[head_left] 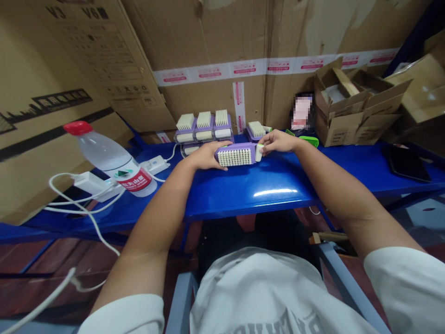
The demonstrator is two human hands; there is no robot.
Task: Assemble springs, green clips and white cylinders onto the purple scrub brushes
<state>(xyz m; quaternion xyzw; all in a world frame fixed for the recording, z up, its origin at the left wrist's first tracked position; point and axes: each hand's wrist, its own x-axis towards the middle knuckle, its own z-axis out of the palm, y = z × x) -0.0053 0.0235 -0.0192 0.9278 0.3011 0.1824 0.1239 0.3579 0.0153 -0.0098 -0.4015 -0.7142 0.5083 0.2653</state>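
A purple brush (236, 157) with pale bristles is held above the blue table, its bristle face turned toward me. My left hand (209, 155) grips its left end, thumb below and fingers over the top. At the other end, my right hand (276, 141) pinches a small white piece with a green edge (259, 152), which touches or nearly touches the brush; I cannot tell if they are joined. Behind my left hand several similar purple brushes (204, 121) stand in a stacked group, bristles up. Another purple brush (256, 130) lies just behind the held one.
A water bottle with a red cap (127, 162) stands at left by a white power strip (93, 185) and cables. Opened cardboard boxes (351, 120) are at right, near a green object (309, 140) and a dark phone-like slab (406, 162). Large cartons (208, 41) wall the back of the blue table (222, 199).
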